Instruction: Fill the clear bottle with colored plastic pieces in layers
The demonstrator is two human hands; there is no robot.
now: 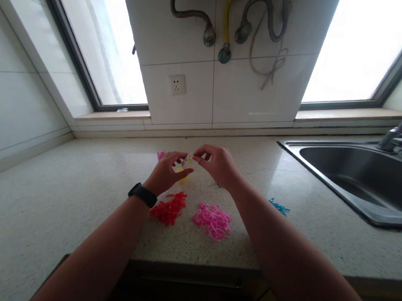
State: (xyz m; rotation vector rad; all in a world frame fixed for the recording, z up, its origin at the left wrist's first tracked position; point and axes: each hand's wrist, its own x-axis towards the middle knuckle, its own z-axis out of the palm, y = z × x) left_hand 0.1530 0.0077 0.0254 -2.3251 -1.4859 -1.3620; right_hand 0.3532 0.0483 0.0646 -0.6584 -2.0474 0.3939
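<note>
My left hand (168, 169) is curled round a small clear container (187, 160), its thumb and fingers on either side. My right hand (218, 161) pinches at the container's top, where a bit of yellow shows; what lies between those fingertips is too small to make out. Below the container something yellow (183, 174) is partly hidden by the left hand. A pile of short red strands (171, 209) lies in front of the left wrist. To its right sits a pile of pink strands (213, 221). Behind the left fingers a pink object (160, 155) peeks out.
Short blue strands (279, 207) lie beyond my right forearm, on the speckled countertop (108, 196). A steel sink (359, 172) with a faucet (393, 139) is set in at the right. A tiled wall with a socket (177, 85) and hoses stands behind the counter.
</note>
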